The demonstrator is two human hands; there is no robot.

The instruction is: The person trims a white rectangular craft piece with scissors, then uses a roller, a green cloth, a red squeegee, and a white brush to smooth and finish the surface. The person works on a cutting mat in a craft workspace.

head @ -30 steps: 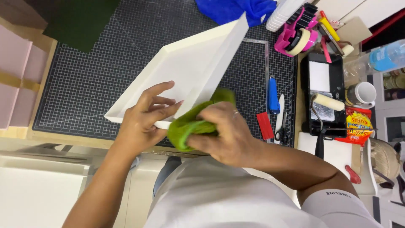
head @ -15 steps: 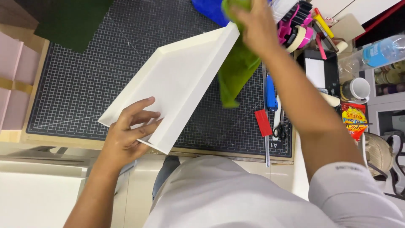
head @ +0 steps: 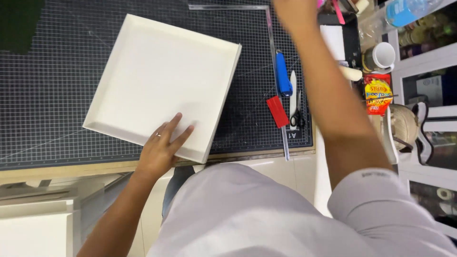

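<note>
A shallow square white tray [head: 162, 71] lies flat on a black gridded cutting mat [head: 47, 104], turned a little clockwise. My left hand [head: 162, 150] rests flat on the tray's near corner with its fingers spread. My right arm stretches up the right side, and my right hand [head: 291, 8] is cut off by the top edge of the view. Whatever it holds is hidden. No green cloth is in sight.
Right of the tray lie a metal square ruler [head: 275, 71], a blue-handled knife [head: 283, 76], a small red piece [head: 277, 112] and white scissors [head: 295, 112]. A white mug [head: 383, 54], a red snack packet [head: 378, 95] and a plastic bottle [head: 404, 9] crowd the right. A dark green sheet [head: 19, 24] lies top left.
My right hand carried the green cloth up and away, out of the view. The tray, tilted up before, now lies flat on the mat under my left hand.
</note>
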